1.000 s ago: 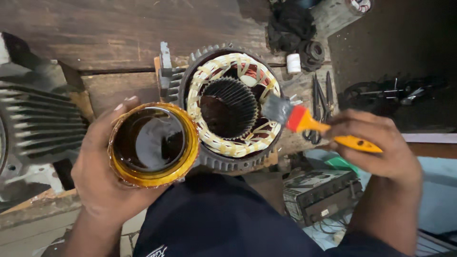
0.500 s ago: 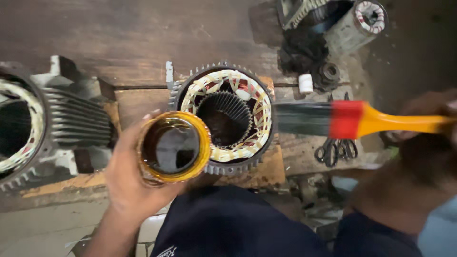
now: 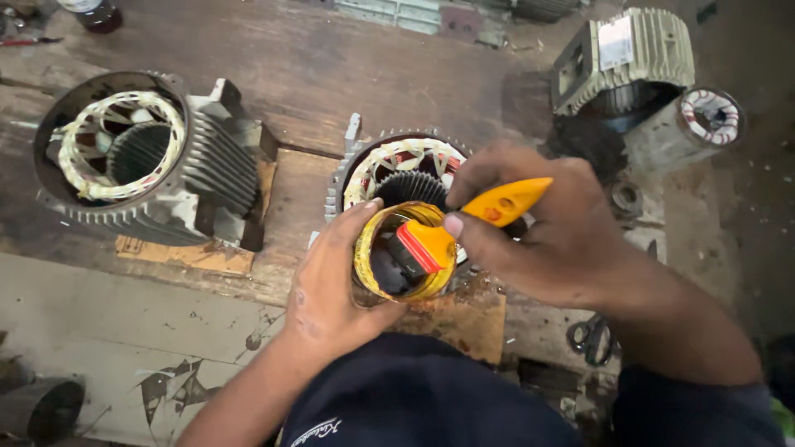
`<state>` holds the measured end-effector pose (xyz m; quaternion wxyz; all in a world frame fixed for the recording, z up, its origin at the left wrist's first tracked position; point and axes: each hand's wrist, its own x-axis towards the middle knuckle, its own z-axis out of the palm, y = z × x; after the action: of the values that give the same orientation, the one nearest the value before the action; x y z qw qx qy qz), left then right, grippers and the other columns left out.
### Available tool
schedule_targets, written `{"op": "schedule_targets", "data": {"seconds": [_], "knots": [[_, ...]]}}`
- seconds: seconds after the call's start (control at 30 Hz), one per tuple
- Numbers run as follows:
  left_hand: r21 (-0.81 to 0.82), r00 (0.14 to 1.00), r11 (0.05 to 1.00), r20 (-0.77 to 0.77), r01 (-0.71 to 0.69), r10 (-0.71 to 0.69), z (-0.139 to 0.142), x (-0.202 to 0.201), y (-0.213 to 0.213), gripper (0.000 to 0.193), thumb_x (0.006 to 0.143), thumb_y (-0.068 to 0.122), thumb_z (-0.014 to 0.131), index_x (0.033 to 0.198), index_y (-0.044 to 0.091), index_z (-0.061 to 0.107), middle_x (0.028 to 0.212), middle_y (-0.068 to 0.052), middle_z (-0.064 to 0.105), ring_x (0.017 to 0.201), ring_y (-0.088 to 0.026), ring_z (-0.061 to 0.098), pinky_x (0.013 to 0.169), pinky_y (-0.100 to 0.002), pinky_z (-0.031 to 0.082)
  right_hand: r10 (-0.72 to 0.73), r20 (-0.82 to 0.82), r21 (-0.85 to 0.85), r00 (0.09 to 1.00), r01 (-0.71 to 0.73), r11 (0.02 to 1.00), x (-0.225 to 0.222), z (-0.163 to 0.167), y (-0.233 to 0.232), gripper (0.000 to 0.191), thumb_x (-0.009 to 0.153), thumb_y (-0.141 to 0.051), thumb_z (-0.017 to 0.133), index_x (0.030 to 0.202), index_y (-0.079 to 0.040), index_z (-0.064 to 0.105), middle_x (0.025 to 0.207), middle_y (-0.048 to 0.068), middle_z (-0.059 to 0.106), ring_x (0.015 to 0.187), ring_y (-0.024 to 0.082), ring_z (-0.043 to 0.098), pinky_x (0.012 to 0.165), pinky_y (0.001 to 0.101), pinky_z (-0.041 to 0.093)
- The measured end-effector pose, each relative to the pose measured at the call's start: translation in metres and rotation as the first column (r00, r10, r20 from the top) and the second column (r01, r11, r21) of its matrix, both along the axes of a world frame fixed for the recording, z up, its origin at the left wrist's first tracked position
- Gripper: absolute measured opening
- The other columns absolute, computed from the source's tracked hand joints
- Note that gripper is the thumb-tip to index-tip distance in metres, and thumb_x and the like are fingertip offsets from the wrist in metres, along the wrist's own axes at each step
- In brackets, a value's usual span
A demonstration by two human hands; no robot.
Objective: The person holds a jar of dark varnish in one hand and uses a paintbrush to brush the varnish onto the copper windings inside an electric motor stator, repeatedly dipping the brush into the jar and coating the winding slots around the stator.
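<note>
My left hand is wrapped around a tin, a round yellow metal can with an open top, held upright over the near edge of the stator. Fingers curl tight on its side, thumb up along the rim. My right hand is clamped on a brush: smooth yellow plastic handle, red ferrule, dark bristles pushed down inside the tin. Thumb presses the handle near the ferrule, the other fingers close over the top.

The stator just behind the tin is a finned grey metal housing with a ring of cream, red-laced windings around a dark toothed core. It sits on a cardboard piece on a worn wooden bench. A second stator, same build, lies on its side to the left on its own cardboard scrap. Further right at the back are a ribbed grey motor casing and a small wound coil. Scissors lie near my right forearm. Bench surface is scratched, stained, dusty.
</note>
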<state>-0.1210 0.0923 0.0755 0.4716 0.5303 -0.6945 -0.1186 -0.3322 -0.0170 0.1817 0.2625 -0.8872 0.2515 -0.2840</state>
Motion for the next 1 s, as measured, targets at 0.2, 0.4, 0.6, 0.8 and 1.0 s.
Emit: {"op": "schedule_targets", "data": {"seconds": [0.2, 0.4, 0.6, 0.8, 1.0], "knots": [[-0.020, 1.000, 0.999, 0.004, -0.030, 0.030, 0.000, -0.004, 0.001, 0.095, 0.063, 0.017, 0.089, 0.145, -0.002, 0.044, 0.143, -0.023, 0.058, 0.132, -0.041, 0.059, 0.113, -0.047, 0.046, -0.039, -0.056, 0.040, 0.998, 0.041, 0.998, -0.007, -0.014, -0.011, 0.016, 0.088, -0.015, 0.075, 0.100, -0.006, 0.067, 0.081, 0.002, 0.072, 0.070, 0.009, 0.071, 0.061, 0.0259, 0.056], [0.019, 0.996, 0.997, -0.037, -0.081, 0.082, -0.003, -0.003, 0.001, 0.096, 0.062, 0.017, 0.088, 0.145, -0.002, 0.044, 0.141, -0.023, 0.059, 0.131, -0.041, 0.060, 0.112, -0.045, 0.047, -0.097, 0.202, 0.268, 0.975, 0.040, 0.963, -0.030, -0.017, -0.024, 0.016, 0.096, -0.006, 0.071, 0.107, 0.000, 0.061, 0.085, 0.006, 0.069, 0.068, 0.008, 0.070, 0.056, 0.0215, 0.056], [0.005, 0.993, 0.994, -0.033, -0.113, 0.114, -0.004, -0.002, -0.006, 0.093, 0.062, 0.015, 0.087, 0.144, -0.002, 0.046, 0.140, -0.025, 0.059, 0.131, -0.041, 0.059, 0.112, -0.045, 0.047, -0.266, 0.216, 0.402, 0.939, 0.163, 0.901, -0.042, -0.015, -0.027, 0.014, 0.096, -0.003, 0.069, 0.106, 0.001, 0.060, 0.083, 0.009, 0.068, 0.067, 0.012, 0.069, 0.056, 0.0228, 0.057], [0.026, 0.995, 0.995, -0.022, -0.099, 0.100, -0.006, -0.004, -0.016, 0.094, 0.059, 0.014, 0.087, 0.142, -0.003, 0.046, 0.138, -0.026, 0.058, 0.130, -0.043, 0.058, 0.112, -0.046, 0.046, -0.309, 0.342, 0.419, 0.887, 0.150, 0.895, -0.065, -0.022, -0.038, 0.013, 0.100, -0.001, 0.067, 0.109, 0.003, 0.059, 0.090, 0.010, 0.067, 0.074, 0.017, 0.072, 0.063, 0.0272, 0.060], [0.000, 0.998, 0.998, -0.012, -0.069, 0.069, -0.008, -0.006, -0.026, 0.093, 0.062, 0.015, 0.088, 0.143, -0.002, 0.046, 0.139, -0.025, 0.058, 0.131, -0.043, 0.059, 0.113, -0.047, 0.047, -0.323, 0.490, 0.462, 0.810, 0.073, 0.884, -0.099, -0.044, -0.050, 0.013, 0.103, 0.002, 0.067, 0.108, 0.007, 0.057, 0.088, 0.014, 0.065, 0.071, 0.024, 0.071, 0.064, 0.0334, 0.061]]}}
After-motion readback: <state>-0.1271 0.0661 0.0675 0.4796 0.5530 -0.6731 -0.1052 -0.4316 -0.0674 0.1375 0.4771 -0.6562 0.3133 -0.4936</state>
